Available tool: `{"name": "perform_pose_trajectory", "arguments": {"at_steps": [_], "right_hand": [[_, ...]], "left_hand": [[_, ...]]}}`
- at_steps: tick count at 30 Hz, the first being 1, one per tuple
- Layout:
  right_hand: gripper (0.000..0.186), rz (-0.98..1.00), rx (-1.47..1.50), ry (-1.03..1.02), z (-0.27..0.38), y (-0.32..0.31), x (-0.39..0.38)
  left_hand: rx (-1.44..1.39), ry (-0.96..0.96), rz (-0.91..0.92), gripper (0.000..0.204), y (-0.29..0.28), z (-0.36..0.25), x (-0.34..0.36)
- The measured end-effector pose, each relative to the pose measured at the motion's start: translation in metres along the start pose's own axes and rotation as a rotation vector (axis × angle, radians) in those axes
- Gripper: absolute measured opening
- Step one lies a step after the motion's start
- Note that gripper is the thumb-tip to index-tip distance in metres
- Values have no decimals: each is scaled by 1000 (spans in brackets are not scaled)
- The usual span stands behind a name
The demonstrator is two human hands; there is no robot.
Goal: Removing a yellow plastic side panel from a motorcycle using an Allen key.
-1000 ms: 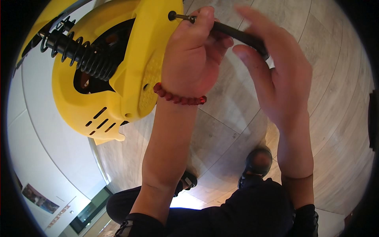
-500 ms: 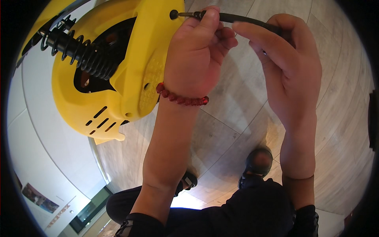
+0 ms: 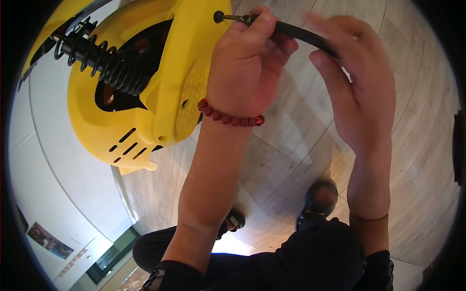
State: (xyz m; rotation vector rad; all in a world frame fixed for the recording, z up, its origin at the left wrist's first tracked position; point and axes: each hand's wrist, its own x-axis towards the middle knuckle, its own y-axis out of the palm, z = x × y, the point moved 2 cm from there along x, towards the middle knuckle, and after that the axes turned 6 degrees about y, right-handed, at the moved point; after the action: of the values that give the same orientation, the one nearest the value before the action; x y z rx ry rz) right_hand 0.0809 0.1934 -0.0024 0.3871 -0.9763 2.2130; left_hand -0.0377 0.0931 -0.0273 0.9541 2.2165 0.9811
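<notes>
So the black-handled screwdriver [image 3: 291, 31] sits up top, tip seated in a dark screw [image 3: 219, 16] on the yellow plastic housing's [image 3: 184, 87] edge. Left hand [image 3: 247, 68], red bead bracelet [image 3: 228, 117] on the wrist, is curled tight around the shaft near the tip. Right hand [image 3: 361, 92] is blurry, fingers loosely spread at the handle; can't tell if it's actually gripping. A black coil spring [image 3: 104, 60] fills the housing's opening. Wood-look floor [image 3: 291, 145] and dark shoes [image 3: 320, 199] below.
</notes>
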Motion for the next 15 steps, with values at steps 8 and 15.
{"name": "perform_pose_trajectory", "arguments": {"at_steps": [8, 15], "right_hand": [[25, 134, 488, 717, -7, 1, -17], [26, -150, 629, 526, 11, 13, -12]], "left_hand": [[59, 39, -106, 11, 8, 5, -2], [128, 17, -97, 14, 2, 2, -3]]}}
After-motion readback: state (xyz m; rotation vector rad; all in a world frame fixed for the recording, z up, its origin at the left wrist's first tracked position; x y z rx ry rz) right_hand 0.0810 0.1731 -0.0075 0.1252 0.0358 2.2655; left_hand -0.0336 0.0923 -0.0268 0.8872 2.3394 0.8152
